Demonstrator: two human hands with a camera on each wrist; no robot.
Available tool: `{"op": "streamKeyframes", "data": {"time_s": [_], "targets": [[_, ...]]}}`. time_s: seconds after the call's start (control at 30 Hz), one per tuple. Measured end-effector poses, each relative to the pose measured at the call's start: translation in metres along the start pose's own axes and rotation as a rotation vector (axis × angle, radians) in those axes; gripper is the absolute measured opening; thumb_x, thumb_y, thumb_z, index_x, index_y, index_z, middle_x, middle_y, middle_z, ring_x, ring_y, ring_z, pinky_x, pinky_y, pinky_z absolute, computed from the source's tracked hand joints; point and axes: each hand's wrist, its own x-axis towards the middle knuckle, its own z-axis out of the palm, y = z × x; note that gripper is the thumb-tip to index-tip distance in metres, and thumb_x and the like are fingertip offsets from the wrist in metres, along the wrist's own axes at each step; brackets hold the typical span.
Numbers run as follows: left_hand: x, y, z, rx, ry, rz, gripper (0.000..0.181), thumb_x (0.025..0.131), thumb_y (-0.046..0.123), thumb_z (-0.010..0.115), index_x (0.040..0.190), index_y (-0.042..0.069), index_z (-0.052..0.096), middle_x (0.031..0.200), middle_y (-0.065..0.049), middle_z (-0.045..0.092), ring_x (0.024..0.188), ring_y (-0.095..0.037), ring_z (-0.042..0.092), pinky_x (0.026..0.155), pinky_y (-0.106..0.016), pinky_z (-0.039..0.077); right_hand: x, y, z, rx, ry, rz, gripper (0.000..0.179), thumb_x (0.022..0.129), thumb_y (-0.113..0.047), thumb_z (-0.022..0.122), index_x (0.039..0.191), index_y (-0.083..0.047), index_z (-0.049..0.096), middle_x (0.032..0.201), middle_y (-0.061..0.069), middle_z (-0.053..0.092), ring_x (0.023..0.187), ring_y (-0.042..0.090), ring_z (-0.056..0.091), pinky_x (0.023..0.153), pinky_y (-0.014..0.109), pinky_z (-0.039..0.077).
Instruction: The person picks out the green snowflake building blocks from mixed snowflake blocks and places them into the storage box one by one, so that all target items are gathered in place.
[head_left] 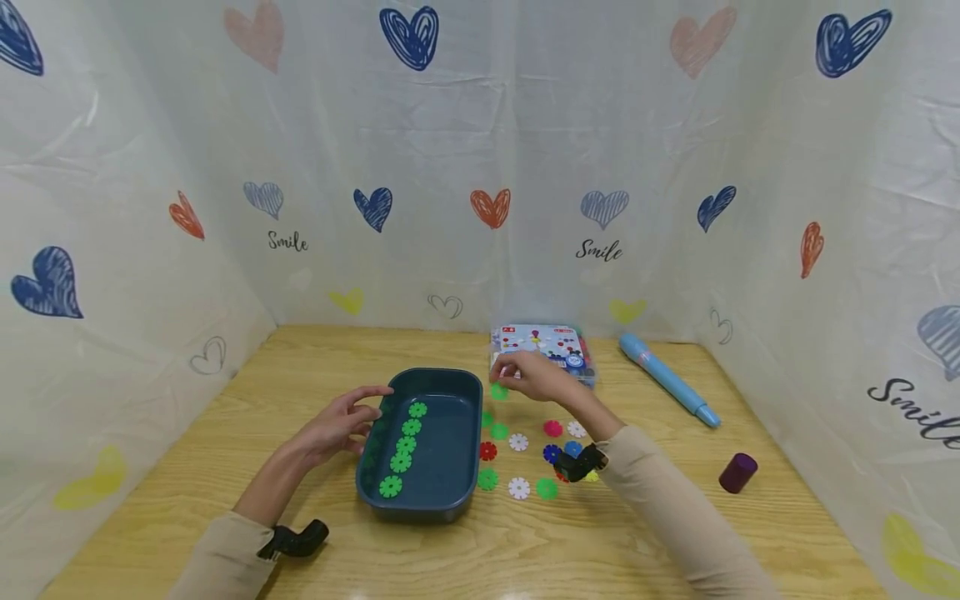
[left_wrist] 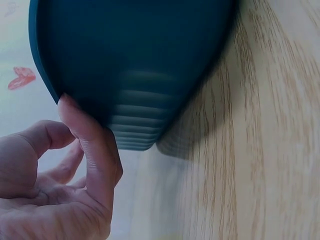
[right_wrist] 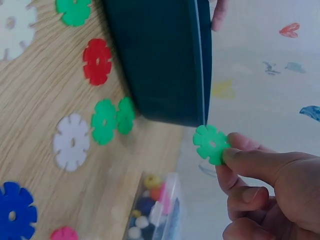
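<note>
A dark blue-green rectangular tray (head_left: 450,450) stands on the table, with several green flower-shaped plastic discs (head_left: 406,444) lying in a row along its left part. My left hand (head_left: 337,427) is at the tray's left side, fingertips touching the rim in the left wrist view, fingers loosely bent. Beyond the tray's far right corner, my right hand (head_left: 528,375) pinches a green notched disc (right_wrist: 212,144) between thumb and fingers, raised above the table. On the table right of the tray lie more discs: green (head_left: 487,479), red (head_left: 488,451), white (head_left: 518,488) and blue (head_left: 552,453).
Behind the right hand sits a clear plastic box (head_left: 551,340) of colourful beads with a printed lid. To the right lie a light blue pen-shaped stick (head_left: 667,379) and a dark purple cylinder (head_left: 738,472). A heart-printed curtain (head_left: 480,125) encloses the table's back and sides.
</note>
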Motion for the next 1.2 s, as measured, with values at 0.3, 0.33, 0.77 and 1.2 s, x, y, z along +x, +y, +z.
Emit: {"op": "streamKeyframes", "data": {"time_s": [0.3,0.33,0.77,1.2], "targets": [[-0.001,-0.002,-0.001,-0.004,0.000,-0.005,0.048,0.102,0.014,0.049,0.148,0.014,0.036,0.093,-0.003,0.050,0.068,-0.012,0.055,0.053,-0.024,0.051,0.017,-0.020,0.003,-0.081,0.032,0.003,0.020,0.097,-0.009,0.059,0.113,-0.003,0.070,0.104,0.010,0.073,0.087,0.019,0.068,0.073,0.027,0.053],[-0.001,-0.002,-0.001,-0.004,0.000,-0.005,0.048,0.102,0.014,0.049,0.148,0.014,0.036,0.093,-0.003,0.049,0.068,-0.012,0.055,0.053,-0.024,0.051,0.020,-0.023,0.004,-0.083,0.032,0.007,0.020,0.097,-0.009,0.059,0.112,-0.003,0.071,0.103,0.010,0.073,0.086,0.019,0.068,0.073,0.027,0.054],[-0.001,-0.001,-0.001,-0.013,0.000,-0.016,0.050,0.101,0.014,0.051,0.149,0.015,0.035,0.084,0.000,0.050,0.067,-0.012,0.055,0.052,-0.024,0.050,0.060,-0.040,0.020,-0.126,-0.064,-0.062,0.015,0.097,-0.008,0.059,0.098,-0.007,0.074,0.097,0.005,0.074,0.088,0.016,0.068,0.081,0.030,0.055],[0.001,-0.002,-0.004,-0.021,-0.017,-0.015,0.051,0.102,0.016,0.050,0.150,0.016,0.034,0.095,-0.003,0.052,0.071,-0.013,0.058,0.054,-0.024,0.051,0.087,-0.048,0.043,-0.219,-0.217,0.139,0.012,0.095,-0.014,0.064,0.096,-0.013,0.076,0.098,0.002,0.073,0.083,0.012,0.063,0.079,0.028,0.053]]}}
